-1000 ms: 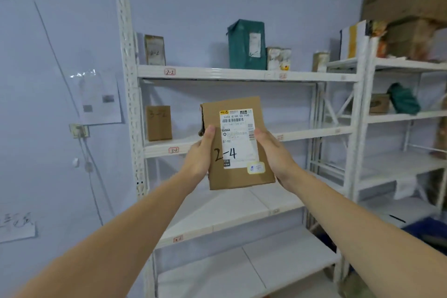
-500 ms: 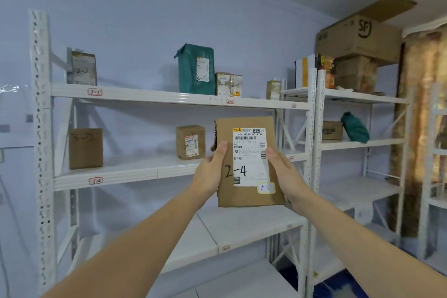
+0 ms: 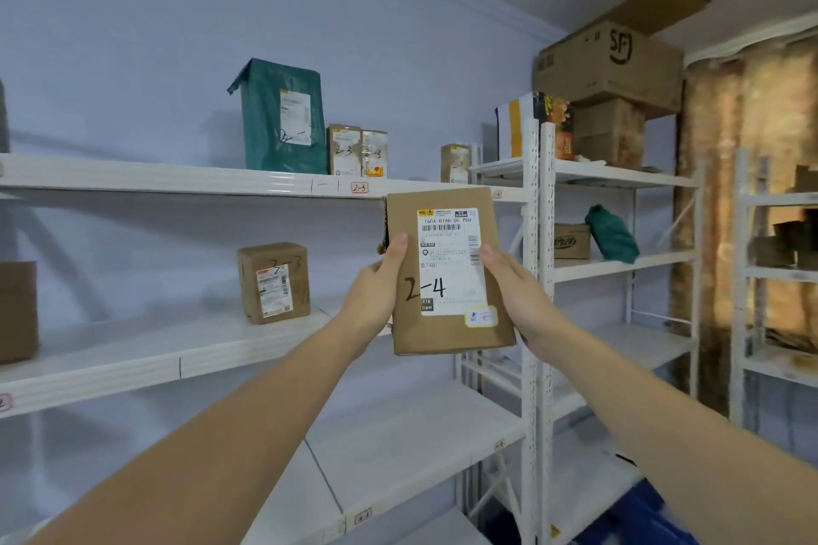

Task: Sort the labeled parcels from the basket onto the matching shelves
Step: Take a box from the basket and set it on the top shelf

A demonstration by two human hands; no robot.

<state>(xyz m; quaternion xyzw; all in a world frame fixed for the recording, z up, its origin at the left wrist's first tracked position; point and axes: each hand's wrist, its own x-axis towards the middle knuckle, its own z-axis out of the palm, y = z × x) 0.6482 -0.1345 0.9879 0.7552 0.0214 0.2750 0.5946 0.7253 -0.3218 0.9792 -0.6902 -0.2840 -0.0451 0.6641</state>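
Note:
A brown cardboard parcel (image 3: 447,332) marked "2-4" on its white label is held upright in front of the white shelf rack (image 3: 133,179). My left hand (image 3: 376,292) grips its left edge, thumb on the front. My right hand (image 3: 515,296) grips its right edge the same way. The top shelf carries a tag reading "2-3" (image 3: 359,187) just left of the parcel's top. On that shelf stand a green bag parcel (image 3: 283,117), two small boxes marked "2-3" (image 3: 356,150) and one small box (image 3: 454,163) further right.
A brown box marked "3-3" (image 3: 274,282) sits on the middle shelf, another box (image 3: 17,310) at far left. A second rack (image 3: 619,177) on the right holds a green bag (image 3: 611,235), boxes and a large carton (image 3: 611,66) on top. Something blue (image 3: 642,518) lies on the floor.
My view has swung to the right along the rack and come closer. The parcel stays held in both hands, now in front of the right end of the shelves.

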